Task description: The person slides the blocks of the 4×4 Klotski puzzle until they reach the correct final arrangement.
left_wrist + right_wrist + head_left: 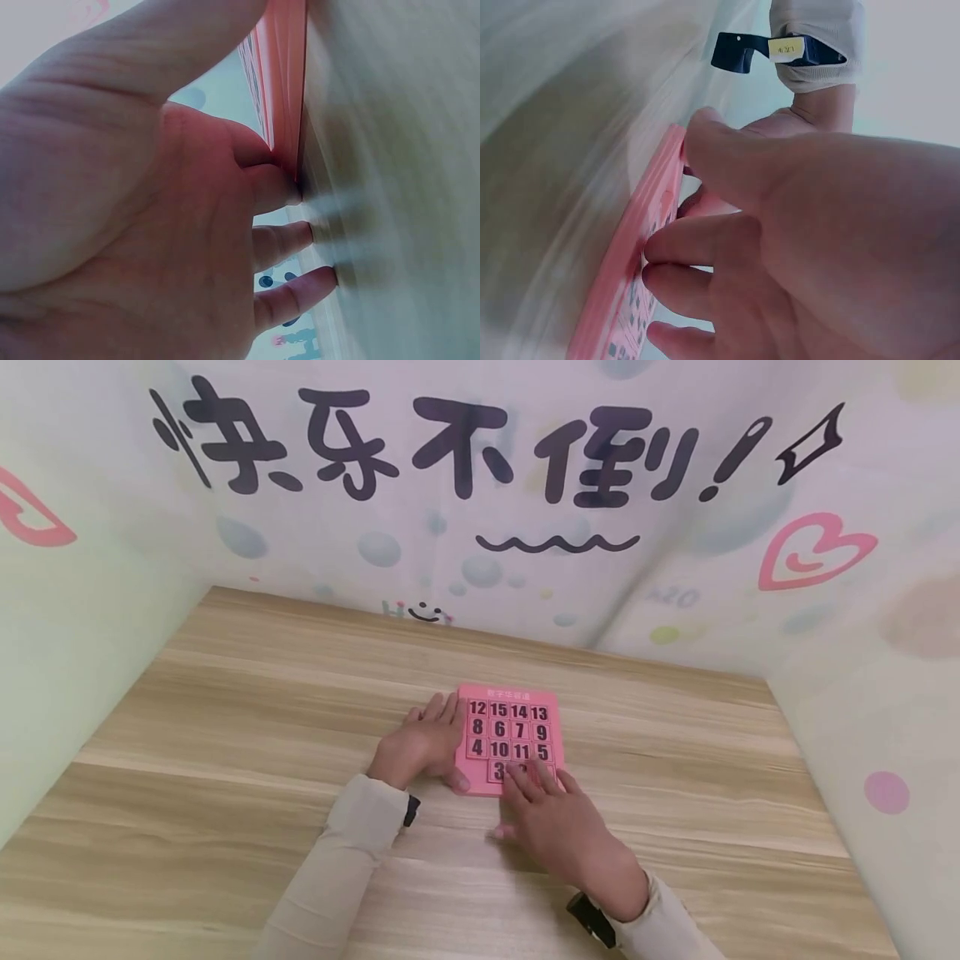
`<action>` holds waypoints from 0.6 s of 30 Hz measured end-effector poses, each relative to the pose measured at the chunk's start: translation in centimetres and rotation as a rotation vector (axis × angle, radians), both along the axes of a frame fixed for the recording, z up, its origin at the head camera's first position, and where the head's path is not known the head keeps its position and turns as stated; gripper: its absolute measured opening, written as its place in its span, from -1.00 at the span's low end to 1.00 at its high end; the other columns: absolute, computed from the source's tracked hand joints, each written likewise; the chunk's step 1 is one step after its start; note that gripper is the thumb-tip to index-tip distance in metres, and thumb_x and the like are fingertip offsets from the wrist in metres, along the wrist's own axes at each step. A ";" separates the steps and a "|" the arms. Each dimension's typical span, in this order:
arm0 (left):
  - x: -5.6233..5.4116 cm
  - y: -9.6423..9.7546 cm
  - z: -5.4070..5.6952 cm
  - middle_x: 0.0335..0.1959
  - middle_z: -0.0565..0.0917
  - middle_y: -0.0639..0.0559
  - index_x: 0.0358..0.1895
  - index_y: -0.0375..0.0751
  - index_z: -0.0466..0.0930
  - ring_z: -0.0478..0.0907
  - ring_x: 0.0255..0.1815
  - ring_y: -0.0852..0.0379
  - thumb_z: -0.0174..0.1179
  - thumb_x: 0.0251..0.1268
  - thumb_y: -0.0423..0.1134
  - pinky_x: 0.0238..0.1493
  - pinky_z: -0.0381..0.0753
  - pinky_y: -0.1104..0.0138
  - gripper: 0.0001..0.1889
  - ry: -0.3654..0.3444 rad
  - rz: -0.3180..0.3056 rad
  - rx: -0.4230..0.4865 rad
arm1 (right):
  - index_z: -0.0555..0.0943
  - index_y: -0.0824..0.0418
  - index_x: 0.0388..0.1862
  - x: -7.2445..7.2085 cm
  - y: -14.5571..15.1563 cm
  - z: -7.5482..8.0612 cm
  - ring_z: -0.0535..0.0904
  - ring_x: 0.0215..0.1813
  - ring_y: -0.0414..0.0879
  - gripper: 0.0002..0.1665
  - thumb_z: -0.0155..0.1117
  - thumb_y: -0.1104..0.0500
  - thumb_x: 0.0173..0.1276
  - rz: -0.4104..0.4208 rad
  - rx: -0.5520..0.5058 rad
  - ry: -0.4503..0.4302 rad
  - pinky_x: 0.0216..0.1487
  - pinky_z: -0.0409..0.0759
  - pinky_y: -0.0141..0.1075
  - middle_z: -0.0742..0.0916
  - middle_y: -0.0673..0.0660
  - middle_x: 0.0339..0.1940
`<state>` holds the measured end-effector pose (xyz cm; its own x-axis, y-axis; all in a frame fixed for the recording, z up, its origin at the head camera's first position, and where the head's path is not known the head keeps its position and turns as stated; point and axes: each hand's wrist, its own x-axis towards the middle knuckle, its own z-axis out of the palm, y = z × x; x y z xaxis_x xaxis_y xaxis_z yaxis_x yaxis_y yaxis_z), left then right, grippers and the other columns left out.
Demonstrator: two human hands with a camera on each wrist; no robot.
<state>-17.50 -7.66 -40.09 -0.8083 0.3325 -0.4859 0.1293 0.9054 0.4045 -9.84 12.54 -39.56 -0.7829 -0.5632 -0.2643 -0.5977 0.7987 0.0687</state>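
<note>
A pink sliding number puzzle lies flat on the wooden table, its black-numbered tiles facing up. My left hand rests along its left side, with straight fingers at the edge and the thumb by the near left corner. In the left wrist view, fingertips reach down to the table beside the puzzle's side wall. With its fingertips, my right hand touches the bottom row of tiles and covers some of them. The tile marked 3 shows just left of those fingers, and a bare slot fills the bottom left corner.
The wooden table spreads around the puzzle on all sides. A white printed backdrop with large black characters rises at its far edge and continues along both sides. Each wrist wears a dark strap over a pale sleeve.
</note>
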 end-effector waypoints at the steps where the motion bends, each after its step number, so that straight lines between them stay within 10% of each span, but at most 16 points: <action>1: 0.0 0.0 0.0 0.63 -0.32 -0.16 0.60 -0.28 -0.33 -0.46 0.63 -0.13 0.47 0.02 0.07 0.61 -0.32 -0.03 0.29 -0.001 0.003 0.001 | 0.36 0.19 0.49 0.1 0.0 0.0 0.17 0.58 0.17 -0.19 -0.07 -0.32 0.49 -0.003 -0.002 -0.006 0.51 0.19 0.16 0.36 0.12 0.54; 18: 0.0 0.0 -0.2 0.64 -0.30 -0.16 0.60 -0.28 -0.32 -0.45 0.64 -0.13 0.49 0.02 0.04 0.61 -0.32 -0.02 0.28 0.007 0.006 -0.001 | 0.33 0.19 0.50 0.2 -1.8 -0.6 0.18 0.57 0.17 -0.14 -0.08 -0.36 0.48 0.034 -0.004 0.002 0.53 0.19 0.08 0.35 0.14 0.55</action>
